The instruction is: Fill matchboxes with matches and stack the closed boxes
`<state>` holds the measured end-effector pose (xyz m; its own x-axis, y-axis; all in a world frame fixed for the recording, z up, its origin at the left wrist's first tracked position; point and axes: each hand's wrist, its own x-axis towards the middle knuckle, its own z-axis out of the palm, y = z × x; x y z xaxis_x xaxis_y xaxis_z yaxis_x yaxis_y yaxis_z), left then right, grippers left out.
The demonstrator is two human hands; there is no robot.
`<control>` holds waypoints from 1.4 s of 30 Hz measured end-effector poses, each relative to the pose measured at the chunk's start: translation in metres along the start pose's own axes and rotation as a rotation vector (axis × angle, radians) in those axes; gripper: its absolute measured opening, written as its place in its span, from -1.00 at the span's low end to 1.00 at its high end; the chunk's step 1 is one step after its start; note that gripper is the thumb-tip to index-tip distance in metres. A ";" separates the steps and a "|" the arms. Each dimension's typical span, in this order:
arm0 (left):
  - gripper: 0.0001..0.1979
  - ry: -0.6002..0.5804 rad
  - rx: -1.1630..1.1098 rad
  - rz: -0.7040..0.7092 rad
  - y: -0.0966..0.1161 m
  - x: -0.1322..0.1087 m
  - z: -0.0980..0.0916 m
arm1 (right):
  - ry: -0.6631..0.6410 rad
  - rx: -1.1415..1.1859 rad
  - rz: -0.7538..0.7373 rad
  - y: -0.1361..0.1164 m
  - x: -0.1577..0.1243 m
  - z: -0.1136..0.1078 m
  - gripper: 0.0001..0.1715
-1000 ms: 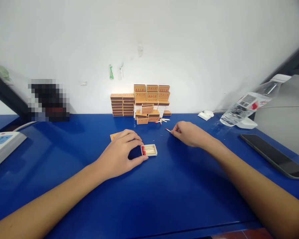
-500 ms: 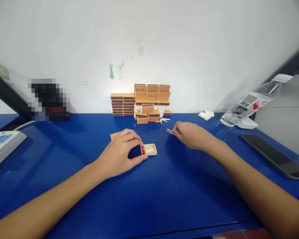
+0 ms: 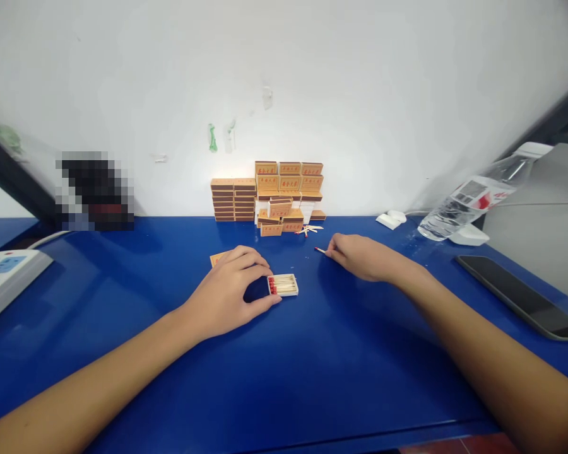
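Note:
My left hand [image 3: 231, 287] lies on the table with thumb and fingers closed around the left end of a small white matchbox tray [image 3: 290, 292]. Red-headed matches [image 3: 283, 284] lie side by side in the tray, heads toward my palm. To the right, my right hand [image 3: 360, 256] pinches a matchstick [image 3: 320, 250] low over the table, its red head pointing left; whether a second match lies behind it I cannot tell. Partly under my left hand is an orange matchbox cover [image 3: 216, 259]. A few loose matches [image 3: 310, 229] lie in a small heap beyond my right hand.
Stacked matchboxes [image 3: 289, 183] stand against the white wall, with another stack [image 3: 233, 200] to their left. A tilted water bottle [image 3: 478, 194], a white case [image 3: 392, 219] and a phone [image 3: 520, 295] are at right. A power strip [image 3: 16, 284] sits at left.
Two matches showed apart in my right fingers before; now just one red tip shows. My right hand has barely shifted, and my left hand stays on the tray.

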<state>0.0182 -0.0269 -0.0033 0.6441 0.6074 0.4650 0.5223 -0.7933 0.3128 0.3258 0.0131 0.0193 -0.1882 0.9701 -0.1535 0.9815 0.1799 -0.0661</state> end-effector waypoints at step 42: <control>-0.74 -0.007 0.002 0.025 0.000 -0.002 0.001 | 0.088 0.268 -0.560 -0.071 -0.044 0.002 -0.84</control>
<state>0.0176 -0.0280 -0.0048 0.6607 0.5877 0.4669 0.5074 -0.8081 0.2991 0.2644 -0.0425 0.0289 -0.6562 0.7525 0.0570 0.6896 0.6286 -0.3596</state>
